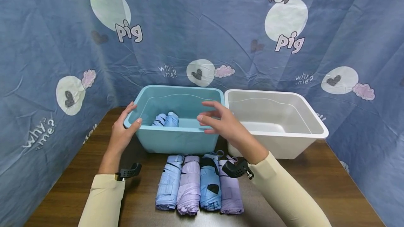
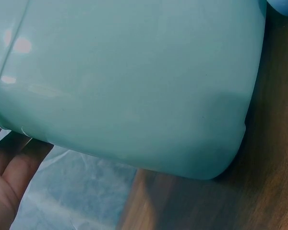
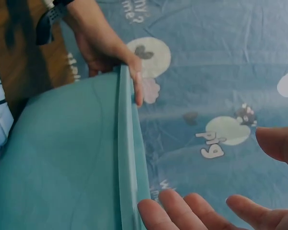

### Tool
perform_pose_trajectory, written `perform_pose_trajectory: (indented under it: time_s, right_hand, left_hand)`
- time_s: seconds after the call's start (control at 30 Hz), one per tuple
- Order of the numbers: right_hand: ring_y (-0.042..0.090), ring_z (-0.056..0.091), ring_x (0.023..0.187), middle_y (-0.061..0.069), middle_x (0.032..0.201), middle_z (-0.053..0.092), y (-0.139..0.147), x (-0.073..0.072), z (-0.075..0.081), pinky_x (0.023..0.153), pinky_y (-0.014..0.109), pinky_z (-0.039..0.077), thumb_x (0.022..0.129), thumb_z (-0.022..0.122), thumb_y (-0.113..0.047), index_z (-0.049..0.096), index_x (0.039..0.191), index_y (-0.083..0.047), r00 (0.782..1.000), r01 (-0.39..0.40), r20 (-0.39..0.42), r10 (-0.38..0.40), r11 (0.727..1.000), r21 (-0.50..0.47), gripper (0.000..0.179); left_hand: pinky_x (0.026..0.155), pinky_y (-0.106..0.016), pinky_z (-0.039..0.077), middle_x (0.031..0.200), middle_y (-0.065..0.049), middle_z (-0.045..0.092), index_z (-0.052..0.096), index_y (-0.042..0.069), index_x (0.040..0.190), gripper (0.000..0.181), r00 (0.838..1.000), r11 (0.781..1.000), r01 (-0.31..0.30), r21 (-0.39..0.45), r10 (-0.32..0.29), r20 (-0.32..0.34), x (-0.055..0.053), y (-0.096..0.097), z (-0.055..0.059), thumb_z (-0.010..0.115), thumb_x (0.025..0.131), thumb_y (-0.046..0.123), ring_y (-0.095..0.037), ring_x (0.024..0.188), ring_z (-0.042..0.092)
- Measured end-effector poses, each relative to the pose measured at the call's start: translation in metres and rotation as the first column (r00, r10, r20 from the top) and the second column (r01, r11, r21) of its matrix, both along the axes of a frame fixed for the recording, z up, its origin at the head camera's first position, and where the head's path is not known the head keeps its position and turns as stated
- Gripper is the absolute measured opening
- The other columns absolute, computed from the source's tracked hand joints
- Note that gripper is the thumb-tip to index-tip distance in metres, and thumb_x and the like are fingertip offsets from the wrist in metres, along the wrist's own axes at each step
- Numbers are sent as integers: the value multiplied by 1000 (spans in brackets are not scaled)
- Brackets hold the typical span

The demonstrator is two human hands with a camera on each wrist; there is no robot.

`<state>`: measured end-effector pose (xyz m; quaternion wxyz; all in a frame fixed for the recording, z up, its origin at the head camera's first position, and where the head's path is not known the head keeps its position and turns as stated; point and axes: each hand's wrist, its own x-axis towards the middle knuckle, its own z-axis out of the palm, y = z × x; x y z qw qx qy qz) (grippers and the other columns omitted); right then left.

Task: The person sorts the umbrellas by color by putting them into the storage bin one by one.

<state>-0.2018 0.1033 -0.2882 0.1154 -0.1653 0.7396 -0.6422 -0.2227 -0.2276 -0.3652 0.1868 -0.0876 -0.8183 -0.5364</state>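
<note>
In the head view, my left hand (image 1: 123,125) grips the left front corner of a teal plastic bin (image 1: 176,141), the thumb over its rim. My right hand (image 1: 225,123) hovers over the bin's right side with fingers spread and nothing between them. Two rolled blue folding umbrellas (image 1: 172,119) lie inside the bin at its left. Before the bin, side by side, are a light blue umbrella (image 1: 168,185), a lilac umbrella (image 1: 189,188), a blue umbrella with black patches (image 1: 210,195) and a purple umbrella (image 1: 231,195), partly behind my right wrist's camera.
A white plastic bin (image 1: 284,146) stands right of the teal one, close against it. Both are on a dark brown wooden table (image 1: 139,206). Behind them hangs a blue printed cloth (image 1: 202,31), which also rises along both sides of the table.
</note>
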Motion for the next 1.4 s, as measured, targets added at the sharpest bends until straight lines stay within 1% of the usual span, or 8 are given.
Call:
perform_pose_trajectory:
  time_s: [0.23, 0.5, 0.63, 0.73, 0.97, 1.17, 1.27, 1.4]
  right_hand:
    - [33, 60, 112, 17, 129, 55, 13, 14, -6, 86, 44, 52, 92, 66, -23, 43, 142, -17, 1000, 4, -5, -4, 1000, -14, 56]
    - [27, 61, 111, 17, 130, 56, 29, 27, -16, 84, 41, 53, 91, 67, -27, 44, 143, -17, 999, 25, -24, -24, 999, 39, 57]
    - [27, 59, 113, 16, 129, 56, 38, 34, -24, 84, 40, 53, 91, 67, -27, 46, 140, -17, 999, 35, -6, -35, 998, 53, 54]
    - [28, 60, 113, 19, 128, 56, 46, 38, -31, 85, 40, 52, 91, 68, -27, 46, 140, -16, 999, 49, 17, -50, 998, 50, 54]
    - [32, 60, 112, 22, 128, 55, 63, 44, -54, 85, 44, 52, 92, 66, -23, 44, 141, -4, 998, 67, 15, -68, 995, 72, 57]
    - [34, 58, 113, 24, 129, 54, 77, 52, -73, 85, 45, 52, 91, 67, -21, 44, 139, -5, 993, 102, 59, -106, 992, 71, 55]
    - [37, 58, 113, 25, 128, 53, 82, 55, -83, 85, 46, 52, 91, 67, -21, 44, 140, -4, 989, 121, 78, -127, 990, 74, 57]
    - [36, 59, 111, 26, 128, 54, 88, 58, -95, 83, 46, 52, 90, 68, -21, 44, 140, -2, 985, 143, 83, -151, 985, 101, 58]
  left_hand:
    - [106, -59, 25, 156, -11, 29, 42, 4, 144, 59, 1000, 1000, -6, 6, 6, -8, -1, 0, -1, 61, 91, 21, -36, 140, 28]
    - [106, -59, 26, 156, -11, 29, 42, 4, 144, 59, 1000, 1000, -4, 9, 4, -2, 0, 1, 0, 61, 91, 22, -36, 140, 28]
    - [106, -60, 25, 156, -11, 29, 42, 4, 144, 59, 1000, 1000, -3, 9, 3, 3, 1, 2, 0, 60, 91, 22, -36, 140, 28]
    - [106, -60, 25, 156, -11, 29, 42, 4, 144, 59, 1000, 1000, -3, 14, 3, 3, 0, 1, -1, 60, 91, 22, -35, 140, 27]
    - [106, -59, 24, 156, -10, 29, 42, 5, 144, 59, 1000, 1000, 8, 29, -8, -7, -3, 0, -4, 60, 91, 22, -34, 140, 28]
    - [106, -62, 24, 157, -7, 28, 40, 7, 146, 60, 1000, 999, 14, 30, -15, 13, -3, 0, -5, 59, 92, 24, -35, 140, 27]
    - [106, -61, 24, 157, -8, 28, 41, 6, 145, 59, 1000, 1000, 7, 30, -7, 8, -2, 0, -5, 59, 91, 22, -35, 140, 28]
    - [106, -58, 25, 156, -10, 29, 42, 4, 144, 59, 1000, 1000, 0, 22, 0, -3, -2, 0, -3, 60, 91, 21, -35, 140, 28]
